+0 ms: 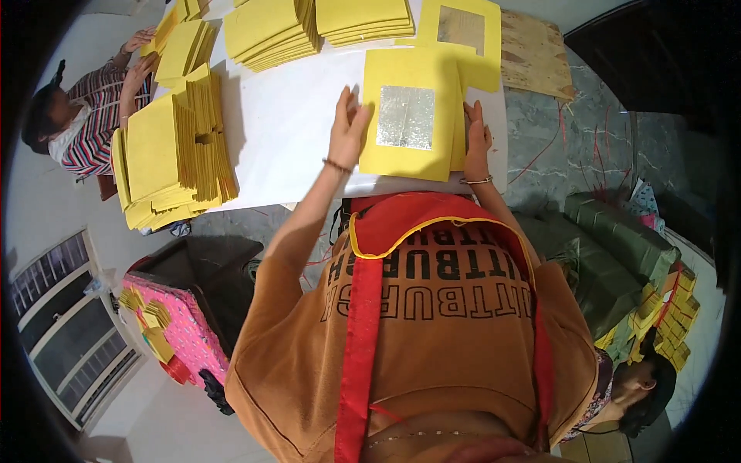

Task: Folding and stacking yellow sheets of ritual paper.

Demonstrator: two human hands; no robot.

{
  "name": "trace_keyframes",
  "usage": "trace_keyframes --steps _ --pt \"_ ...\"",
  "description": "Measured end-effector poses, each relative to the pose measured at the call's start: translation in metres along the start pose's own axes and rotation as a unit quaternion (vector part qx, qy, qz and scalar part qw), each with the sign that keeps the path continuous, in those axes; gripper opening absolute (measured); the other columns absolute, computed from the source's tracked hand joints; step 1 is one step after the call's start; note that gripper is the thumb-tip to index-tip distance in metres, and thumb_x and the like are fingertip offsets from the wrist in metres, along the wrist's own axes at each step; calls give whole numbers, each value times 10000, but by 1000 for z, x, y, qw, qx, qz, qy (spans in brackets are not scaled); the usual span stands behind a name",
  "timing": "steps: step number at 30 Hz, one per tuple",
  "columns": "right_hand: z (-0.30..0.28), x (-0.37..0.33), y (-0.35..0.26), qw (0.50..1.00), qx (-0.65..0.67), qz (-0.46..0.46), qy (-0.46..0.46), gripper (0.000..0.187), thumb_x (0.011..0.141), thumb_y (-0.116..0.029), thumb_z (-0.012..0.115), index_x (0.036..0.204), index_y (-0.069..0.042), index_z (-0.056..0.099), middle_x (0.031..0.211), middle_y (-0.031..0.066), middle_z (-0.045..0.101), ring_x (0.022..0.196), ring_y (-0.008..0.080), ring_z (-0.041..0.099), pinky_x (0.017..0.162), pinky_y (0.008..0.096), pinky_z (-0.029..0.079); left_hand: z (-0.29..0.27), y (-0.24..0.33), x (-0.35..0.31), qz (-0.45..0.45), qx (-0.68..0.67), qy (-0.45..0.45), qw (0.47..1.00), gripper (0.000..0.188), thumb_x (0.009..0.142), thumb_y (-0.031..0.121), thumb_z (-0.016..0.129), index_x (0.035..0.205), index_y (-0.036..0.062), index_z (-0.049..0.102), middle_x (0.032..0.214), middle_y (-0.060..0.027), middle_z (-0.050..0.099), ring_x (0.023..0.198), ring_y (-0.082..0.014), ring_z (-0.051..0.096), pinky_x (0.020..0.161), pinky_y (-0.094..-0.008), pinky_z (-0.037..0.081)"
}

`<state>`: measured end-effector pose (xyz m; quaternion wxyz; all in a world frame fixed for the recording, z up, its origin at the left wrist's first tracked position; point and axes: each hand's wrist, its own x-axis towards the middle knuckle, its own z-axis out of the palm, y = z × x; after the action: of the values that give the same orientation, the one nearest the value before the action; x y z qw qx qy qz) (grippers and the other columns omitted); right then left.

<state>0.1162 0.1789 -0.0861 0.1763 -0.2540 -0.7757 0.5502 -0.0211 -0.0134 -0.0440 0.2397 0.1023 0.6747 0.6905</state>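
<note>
In front of me on the white table lies a yellow paper sheet [405, 65] with a silver foil rectangle [405, 117] on it. Another yellow sheet [458, 123] shows from beneath along its right side. My left hand [349, 127] is at the left edge of the top sheet, its fingers stretched and apart. At the right edge, my right hand [477, 139] rests with extended fingers beside the lower sheet. Just beyond is a further yellow sheet [492, 38] with a silvery patch [461, 29], partly covered by the nearer one.
Stacks of folded yellow paper [270, 31] stand along the far side, and a tall pile [158, 154] at the left. A co-worker in a striped top [96, 116] handles yellow pieces there. A wooden board [536, 50] lies right; another person [644, 386] is lower right.
</note>
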Motion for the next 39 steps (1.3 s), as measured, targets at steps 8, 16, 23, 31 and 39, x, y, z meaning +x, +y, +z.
trace_keyframes --steps 8,16,23,31,39 --pt "10 -5 18 998 45 -49 -9 500 918 -294 238 1365 -73 204 1398 87 277 1290 195 241 1013 474 -51 35 -12 -38 9 -121 29 992 606 862 21 427 1370 -4 98 1407 -180 191 1297 -219 201 1018 -275 215" --pt "0 4 31 998 59 -20 -30 462 928 -265 240 1342 -62 264 1362 110 330 1267 227 284 1026 440 89 25 -10 -30 -1 -89 94 992 404 881 130 447 1242 -41 388 1206 -136 471 1082 -188 453 904 -248 354" --pt "-11 1 -16 998 -44 -1 -46 467 920 -307 308 1239 16 415 1304 192 375 1232 284 331 1017 338 232 37 35 -39 205 235 -35 949 260 808 -20 451 1037 -3 573 949 -162 561 802 -238 562 702 -313 460" --pt "-4 -5 -25 998 -7 -62 7 477 824 -194 531 1236 18 416 1305 210 354 1213 330 340 1000 371 269 67 0 -23 42 52 -50 996 306 870 12 429 1168 -35 479 952 -100 535 718 -128 544 634 -232 451" --pt "10 -9 -77 968 -108 -210 -81 499 804 -206 583 1225 5 414 1298 219 344 1210 361 323 998 401 263 66 17 -13 -68 -110 -64 989 338 899 216 469 1136 -23 500 902 -76 551 737 -111 556 618 -217 467"
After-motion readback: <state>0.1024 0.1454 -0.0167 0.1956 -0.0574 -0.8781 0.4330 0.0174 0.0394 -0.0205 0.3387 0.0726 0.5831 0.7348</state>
